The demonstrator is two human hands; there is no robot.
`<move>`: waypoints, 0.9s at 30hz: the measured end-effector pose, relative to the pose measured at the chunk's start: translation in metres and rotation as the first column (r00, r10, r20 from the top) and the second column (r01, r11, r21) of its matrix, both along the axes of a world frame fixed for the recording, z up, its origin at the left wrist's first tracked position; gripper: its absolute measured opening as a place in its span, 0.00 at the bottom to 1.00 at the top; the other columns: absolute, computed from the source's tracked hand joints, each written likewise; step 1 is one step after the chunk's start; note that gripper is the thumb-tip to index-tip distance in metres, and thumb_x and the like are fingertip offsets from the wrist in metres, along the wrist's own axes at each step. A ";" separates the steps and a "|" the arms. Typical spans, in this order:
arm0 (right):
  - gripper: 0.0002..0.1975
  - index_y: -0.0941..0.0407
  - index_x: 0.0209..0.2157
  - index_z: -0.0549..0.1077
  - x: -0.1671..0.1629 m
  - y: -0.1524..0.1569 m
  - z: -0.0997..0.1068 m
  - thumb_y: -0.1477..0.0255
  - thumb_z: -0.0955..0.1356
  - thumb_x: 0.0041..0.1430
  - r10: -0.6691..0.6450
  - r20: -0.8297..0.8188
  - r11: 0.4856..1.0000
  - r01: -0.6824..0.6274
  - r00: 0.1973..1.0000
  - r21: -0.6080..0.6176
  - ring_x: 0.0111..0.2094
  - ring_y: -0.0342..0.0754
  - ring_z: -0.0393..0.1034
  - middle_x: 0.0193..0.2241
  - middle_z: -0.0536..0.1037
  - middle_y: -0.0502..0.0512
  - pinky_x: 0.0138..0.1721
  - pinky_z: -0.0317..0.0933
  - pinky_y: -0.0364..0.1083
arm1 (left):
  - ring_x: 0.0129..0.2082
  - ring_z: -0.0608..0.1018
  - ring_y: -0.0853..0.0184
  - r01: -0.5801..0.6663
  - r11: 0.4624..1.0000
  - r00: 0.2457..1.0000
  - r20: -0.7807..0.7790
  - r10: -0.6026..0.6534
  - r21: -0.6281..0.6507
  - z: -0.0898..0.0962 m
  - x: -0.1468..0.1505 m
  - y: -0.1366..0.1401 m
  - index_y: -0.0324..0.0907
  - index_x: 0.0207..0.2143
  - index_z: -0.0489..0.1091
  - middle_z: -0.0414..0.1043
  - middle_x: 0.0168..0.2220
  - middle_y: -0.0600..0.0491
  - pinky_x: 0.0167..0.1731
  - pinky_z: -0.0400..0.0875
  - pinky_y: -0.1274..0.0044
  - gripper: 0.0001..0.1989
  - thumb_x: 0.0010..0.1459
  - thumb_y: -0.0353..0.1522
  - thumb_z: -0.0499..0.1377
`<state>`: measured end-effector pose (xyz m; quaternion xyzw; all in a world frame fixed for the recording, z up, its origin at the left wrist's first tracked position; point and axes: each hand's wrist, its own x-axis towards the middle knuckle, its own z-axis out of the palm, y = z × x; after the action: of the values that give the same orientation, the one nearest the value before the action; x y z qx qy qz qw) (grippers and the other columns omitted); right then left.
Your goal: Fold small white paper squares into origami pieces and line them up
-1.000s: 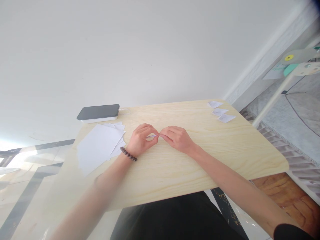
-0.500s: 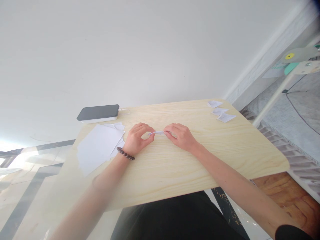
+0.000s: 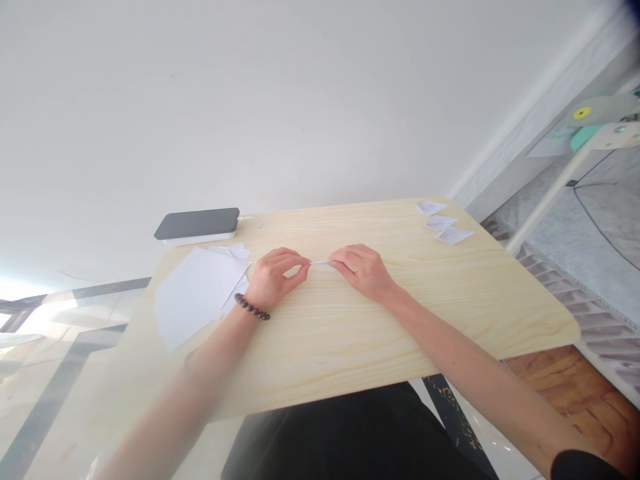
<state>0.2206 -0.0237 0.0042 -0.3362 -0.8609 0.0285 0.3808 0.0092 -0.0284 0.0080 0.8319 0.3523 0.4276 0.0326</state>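
Just then the fingertips, together a second earlier, had drawn apart — the thin white paper (image 3: 319, 263) now showed between them over the table (image 3: 450, 287), pinched by left hand (image 3: 274, 277) and right hand (image 3: 366, 270) — seemingly steadied from both ends.

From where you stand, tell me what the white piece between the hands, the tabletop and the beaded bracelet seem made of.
White piece: likely matte paper, judging by its thin, pale edge.
Tabletop: pale wood or laminate, seemingly satin; its grain lines could be printed.
Beaded bracelet: perhaps wood, from the dark brown beads; finish too small to judge.
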 end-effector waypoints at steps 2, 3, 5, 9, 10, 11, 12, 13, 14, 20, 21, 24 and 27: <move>0.08 0.56 0.34 0.70 0.001 0.000 0.000 0.70 0.61 0.59 -0.005 -0.002 1.000 0.005 1.000 0.000 0.32 0.43 0.68 0.30 0.75 0.52 0.37 0.57 0.44 | 0.31 0.74 0.69 -0.001 1.000 1.000 0.001 0.001 -0.007 -0.001 -0.002 0.001 0.41 0.31 0.72 0.73 0.28 0.52 0.33 0.70 0.76 0.05 0.51 0.29 0.57; 0.08 0.56 0.34 0.70 0.001 0.000 0.000 0.70 0.61 0.59 -0.006 0.002 1.000 0.006 1.000 -0.001 0.32 0.43 0.68 0.30 0.76 0.52 0.37 0.57 0.44 | 0.31 0.74 0.69 -0.001 1.000 1.000 -0.004 0.001 -0.012 -0.001 -0.002 0.001 0.41 0.31 0.72 0.73 0.29 0.52 0.34 0.70 0.76 0.05 0.51 0.29 0.57; 0.08 0.56 0.34 0.70 0.001 -0.001 0.000 0.70 0.61 0.59 -0.011 0.014 1.000 0.011 1.000 -0.002 0.32 0.43 0.68 0.30 0.76 0.52 0.37 0.56 0.44 | 0.33 0.74 0.68 -0.010 0.999 1.000 -0.026 0.009 -0.031 0.000 -0.002 0.000 0.42 0.32 0.72 0.73 0.30 0.52 0.35 0.70 0.75 0.06 0.51 0.29 0.56; 0.09 0.56 0.33 0.71 -0.001 -0.002 -0.001 0.69 0.61 0.59 -0.014 0.061 1.000 0.013 0.998 0.011 0.32 0.43 0.67 0.30 0.76 0.52 0.36 0.55 0.45 | 0.37 0.73 0.66 -0.014 0.993 0.994 -0.106 0.002 -0.115 0.005 0.002 -0.005 0.42 0.37 0.70 0.72 0.34 0.51 0.39 0.69 0.72 0.10 0.51 0.29 0.55; 0.09 0.56 0.33 0.71 -0.002 -0.002 -0.001 0.69 0.61 0.59 -0.005 0.078 1.000 0.004 0.997 0.015 0.32 0.43 0.67 0.30 0.76 0.52 0.36 0.55 0.45 | 0.38 0.73 0.66 -0.002 0.991 0.993 -0.115 -0.014 -0.135 0.005 0.004 -0.006 0.42 0.38 0.69 0.72 0.36 0.50 0.40 0.68 0.71 0.10 0.52 0.29 0.55; 0.10 0.56 0.34 0.71 -0.003 -0.002 -0.002 0.69 0.60 0.59 0.006 0.094 1.000 -0.007 0.996 0.019 0.32 0.43 0.67 0.30 0.76 0.52 0.36 0.55 0.45 | 0.38 0.73 0.66 0.022 0.989 0.992 -0.120 -0.039 -0.145 0.006 0.005 -0.007 0.41 0.38 0.69 0.72 0.36 0.50 0.41 0.68 0.72 0.10 0.52 0.29 0.55; 0.10 0.56 0.34 0.71 -0.004 -0.002 -0.002 0.69 0.60 0.59 0.016 0.107 1.000 -0.019 0.994 0.023 0.32 0.43 0.67 0.30 0.76 0.52 0.36 0.54 0.45 | 0.38 0.73 0.66 0.042 0.988 0.991 -0.116 -0.060 -0.147 0.006 0.006 -0.008 0.41 0.38 0.69 0.72 0.36 0.51 0.41 0.67 0.72 0.09 0.53 0.29 0.54; 0.10 0.56 0.34 0.71 -0.005 -0.002 -0.003 0.69 0.60 0.59 0.026 0.119 0.999 -0.030 0.993 0.026 0.32 0.43 0.67 0.30 0.76 0.52 0.36 0.54 0.45 | 0.37 0.73 0.67 0.061 0.988 0.991 -0.109 -0.077 -0.142 0.006 0.008 -0.008 0.41 0.37 0.69 0.72 0.35 0.51 0.41 0.67 0.72 0.08 0.53 0.29 0.54; 0.10 0.56 0.34 0.71 -0.005 -0.003 -0.003 0.69 0.60 0.59 0.035 0.129 0.999 -0.038 0.991 0.027 0.33 0.43 0.67 0.30 0.76 0.52 0.36 0.54 0.45 | 0.37 0.73 0.67 0.075 0.988 0.991 -0.100 -0.088 -0.134 0.005 0.009 -0.008 0.41 0.36 0.69 0.73 0.34 0.51 0.40 0.67 0.73 0.07 0.53 0.29 0.54; 0.09 0.56 0.34 0.71 -0.006 -0.003 -0.003 0.69 0.61 0.59 0.053 0.123 0.999 -0.052 0.991 -0.007 0.33 0.44 0.67 0.30 0.75 0.52 0.35 0.56 0.45 | 0.34 0.72 0.68 0.087 0.992 0.991 -0.099 -0.095 -0.086 0.003 0.010 -0.006 0.40 0.33 0.69 0.72 0.31 0.51 0.38 0.66 0.74 0.05 0.54 0.29 0.55; 0.09 0.56 0.33 0.71 -0.006 -0.003 -0.002 0.69 0.61 0.59 0.053 0.107 0.998 -0.051 0.993 -0.020 0.33 0.43 0.67 0.31 0.75 0.52 0.35 0.57 0.44 | 0.34 0.72 0.68 0.081 0.994 0.991 -0.105 -0.088 -0.075 0.003 0.010 -0.006 0.40 0.33 0.69 0.72 0.31 0.52 0.38 0.66 0.74 0.05 0.54 0.29 0.55; 0.09 0.56 0.34 0.71 -0.005 -0.003 -0.001 0.69 0.61 0.59 0.049 0.052 0.998 -0.046 0.997 -0.053 0.33 0.43 0.67 0.32 0.75 0.53 0.36 0.59 0.44 | 0.34 0.72 0.68 0.043 0.998 0.992 -0.118 -0.049 -0.052 0.003 0.011 -0.006 0.40 0.32 0.68 0.72 0.31 0.52 0.37 0.66 0.74 0.04 0.54 0.28 0.54; 0.09 0.56 0.34 0.71 -0.006 -0.002 -0.002 0.69 0.61 0.59 0.044 0.026 0.997 -0.042 0.999 -0.069 0.33 0.43 0.68 0.32 0.75 0.53 0.35 0.60 0.43 | 0.32 0.72 0.68 0.013 0.998 0.989 -0.144 -0.021 -0.062 0.003 0.010 -0.006 0.40 0.31 0.67 0.71 0.30 0.52 0.36 0.65 0.74 0.04 0.54 0.29 0.53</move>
<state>0.2151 -0.0261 0.0020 -0.3308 -0.8717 0.0614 0.3564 0.0192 -0.0341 0.0113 0.8622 0.3594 0.3552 0.0358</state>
